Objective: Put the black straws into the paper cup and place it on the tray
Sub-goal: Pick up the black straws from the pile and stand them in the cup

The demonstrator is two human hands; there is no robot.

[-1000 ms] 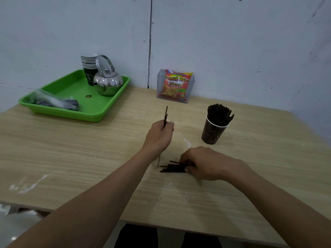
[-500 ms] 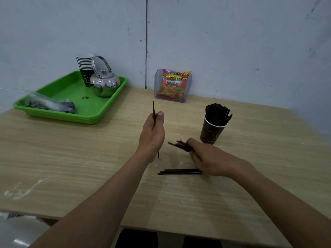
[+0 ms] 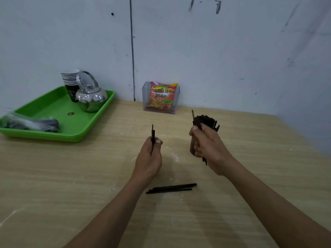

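My left hand [image 3: 149, 158] grips a few black straws [image 3: 153, 134] upright above the middle of the table. Raised in front of the paper cup, my right hand [image 3: 208, 149] holds another small bunch of black straws [image 3: 195, 120] and hides nearly all of the cup. The cup's own packed straws [image 3: 208, 120] show above my fingers. Two or three loose black straws [image 3: 172, 188] lie flat on the table near me. The green tray [image 3: 53, 119] stands at the back left.
On the tray are a stack of paper cups [image 3: 70, 81], a steel kettle [image 3: 91, 97] and a plastic bag [image 3: 28, 122]. A clear holder with a snack packet [image 3: 161, 98] stands against the wall. The table's right edge runs close to the wall.
My right hand has lifted from the table with a bunch of straws and moved up in front of the cup. The left hand stayed raised with its straws.
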